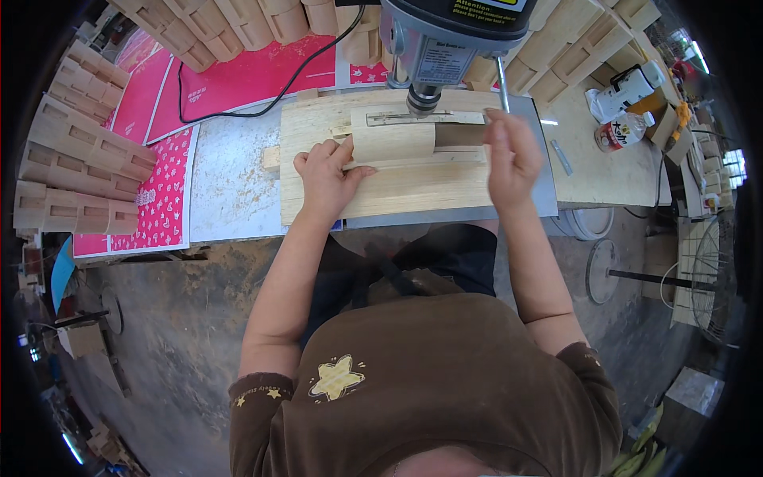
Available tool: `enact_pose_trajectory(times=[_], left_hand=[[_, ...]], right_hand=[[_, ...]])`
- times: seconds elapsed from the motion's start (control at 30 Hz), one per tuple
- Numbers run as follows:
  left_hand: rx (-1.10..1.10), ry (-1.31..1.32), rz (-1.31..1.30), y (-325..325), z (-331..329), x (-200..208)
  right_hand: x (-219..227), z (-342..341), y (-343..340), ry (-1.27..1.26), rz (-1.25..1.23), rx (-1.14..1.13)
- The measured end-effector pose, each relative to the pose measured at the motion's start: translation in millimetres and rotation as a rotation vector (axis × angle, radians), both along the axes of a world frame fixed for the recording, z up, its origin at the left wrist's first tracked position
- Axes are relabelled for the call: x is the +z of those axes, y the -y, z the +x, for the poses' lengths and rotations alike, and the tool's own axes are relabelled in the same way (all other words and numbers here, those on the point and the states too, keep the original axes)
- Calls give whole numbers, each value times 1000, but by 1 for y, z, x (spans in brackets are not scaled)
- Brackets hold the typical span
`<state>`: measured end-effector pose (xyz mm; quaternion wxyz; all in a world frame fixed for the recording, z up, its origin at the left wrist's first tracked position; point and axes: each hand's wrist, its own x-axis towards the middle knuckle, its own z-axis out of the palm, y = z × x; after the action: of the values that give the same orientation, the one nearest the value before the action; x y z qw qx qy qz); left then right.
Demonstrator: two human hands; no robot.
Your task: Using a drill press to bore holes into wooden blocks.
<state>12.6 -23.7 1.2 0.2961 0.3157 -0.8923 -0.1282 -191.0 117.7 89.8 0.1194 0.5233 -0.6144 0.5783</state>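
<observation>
A pale, curved wooden piece [393, 143] lies in a wooden jig [457, 157] on a flat wooden board [413, 187]. My left hand [327, 176] grips the piece's left end, fingers bent and thumb stretched along the near side. Above the jig hangs the chuck [424, 102] of a grey bench drill press [441, 60]; the bit is too small to make out. My right hand [513, 155] is closed at the lower end of the drill press's metal lever [502, 83], its fingers partly hidden.
Stacked wooden pieces with rectangular recesses [87, 159] stand at the left, with more at the back. A black cable [274, 103] crosses pink printed sheets [238, 83]. At the right are a plastic bottle [624, 131] and a light blue strip-shaped object [562, 157]. Sawdust covers the bench.
</observation>
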Motion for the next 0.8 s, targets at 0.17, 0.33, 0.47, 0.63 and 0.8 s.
enact_pose_trajectory(times=[0.17,0.33,0.47,0.63,0.8], left_hand=[[5,-10,5,0,0,0],[17,-7,10,-3,2,-2],[-15,-42,10,-15,-25,1],[-20,-56,42,-22,-36,2],[-3,-60,42,-19,-27,-2]], right_hand=[[-8,-11,4,-51,-48,56],[84,-16,6,-224,-91,-75],[153,-55,74,-309,-11,-208],[160,-58,74,-224,152,-166],[120,-17,9,-243,217,-85]])
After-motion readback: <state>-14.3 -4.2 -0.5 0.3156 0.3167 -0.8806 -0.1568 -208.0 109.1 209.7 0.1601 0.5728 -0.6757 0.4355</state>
